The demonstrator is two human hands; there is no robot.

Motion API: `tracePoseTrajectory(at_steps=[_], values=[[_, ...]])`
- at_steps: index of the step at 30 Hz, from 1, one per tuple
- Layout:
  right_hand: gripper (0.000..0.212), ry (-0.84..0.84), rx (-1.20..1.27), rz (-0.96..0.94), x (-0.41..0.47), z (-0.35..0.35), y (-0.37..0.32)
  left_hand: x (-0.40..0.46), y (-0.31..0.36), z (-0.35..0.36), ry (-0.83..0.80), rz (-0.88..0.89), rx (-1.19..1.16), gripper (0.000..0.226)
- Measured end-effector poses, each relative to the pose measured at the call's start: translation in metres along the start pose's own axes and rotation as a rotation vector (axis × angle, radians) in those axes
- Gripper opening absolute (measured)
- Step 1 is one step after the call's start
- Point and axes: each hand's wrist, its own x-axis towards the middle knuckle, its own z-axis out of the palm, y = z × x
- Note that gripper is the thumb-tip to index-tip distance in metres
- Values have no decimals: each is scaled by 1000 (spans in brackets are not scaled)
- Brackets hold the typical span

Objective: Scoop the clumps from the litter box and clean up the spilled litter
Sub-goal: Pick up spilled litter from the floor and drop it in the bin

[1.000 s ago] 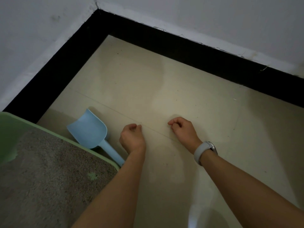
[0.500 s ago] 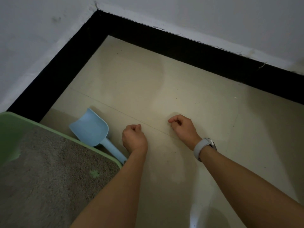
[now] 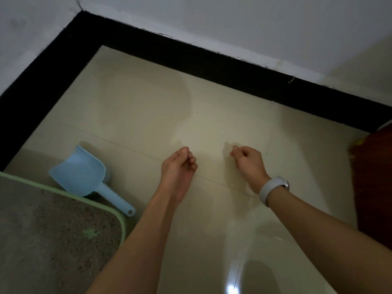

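At the lower left corner, the pale green plastic litter box [image 3: 101,205] is cut off by the frame, showing only one rounded rim and part of its grey-brown granular litter [image 3: 53,234]; no clump can be made out in it. Any spilled grains on the glossy beige floor tiles [image 3: 148,107] are too small to tell from specks. Whether either hand pinches a grain cannot be told. The left hand [image 3: 177,164] is turned palm up with its fingers curled loosely inward, and the right hand [image 3: 247,161], with a white band watch [image 3: 273,188] at its wrist, has its fingers clenched, thumb against fingertip, low over the floor. Compared with a second ago, the left hand has rolled from knuckles up to palm up. The light blue plastic scoop [image 3: 81,174] lies on the floor just beside the box rim, untouched.
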Motion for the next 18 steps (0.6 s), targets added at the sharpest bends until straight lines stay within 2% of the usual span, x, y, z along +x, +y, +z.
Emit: tracePoseTrajectory(at_steps=[4, 6, 8, 12, 15, 18], values=[[20, -30, -253, -115, 11, -7, -2, 0, 8, 2, -30, -67, -37, 29], [19, -27, -306, -150, 17, -2, -6, 1, 11, 2, 12, -69, -60, 38], [19, 1, -302, -143, 25, 6, -9, 6, 11, 2, 84, -45, 19, 37], [19, 69, -354, -152, 35, 22, -6, 21, 8, 2, 259, 108, 439, 32], [13, 121, -361, -186, 34, 27, -1, 35, 7, 6, 303, 261, 835, 27], [14, 137, -381, -207, 32, 31, 0, 49, 9, 15, 353, 389, 1070, 21]])
